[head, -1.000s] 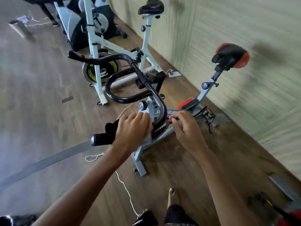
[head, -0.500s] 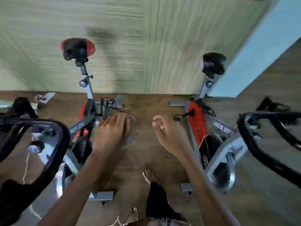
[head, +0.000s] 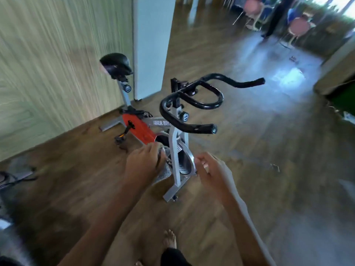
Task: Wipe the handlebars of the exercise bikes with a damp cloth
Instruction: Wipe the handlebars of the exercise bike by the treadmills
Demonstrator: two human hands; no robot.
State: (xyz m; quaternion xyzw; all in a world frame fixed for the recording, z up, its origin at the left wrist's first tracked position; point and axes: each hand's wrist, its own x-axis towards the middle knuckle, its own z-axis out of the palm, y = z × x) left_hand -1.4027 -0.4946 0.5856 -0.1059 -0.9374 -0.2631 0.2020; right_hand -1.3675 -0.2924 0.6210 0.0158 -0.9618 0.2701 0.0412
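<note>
Left hand (head: 143, 166) grips grey cloth (head: 165, 172), fingers curled round it. Right hand (head: 213, 169) just beside exercise bike (head: 142, 131), fingers loosely curled, seemingly empty (blurred). Black handlebars (head: 194, 129) above, untouched.

Black handlebars (head: 192, 129), red flywheel cover (head: 140, 129), grey cloth (head: 164, 172), brown wood-grain floor (head: 249, 169)

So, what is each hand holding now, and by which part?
The left hand grips the cloth by its upper end; the rest hangs below the hand. The right hand seems to hold nothing.
</note>
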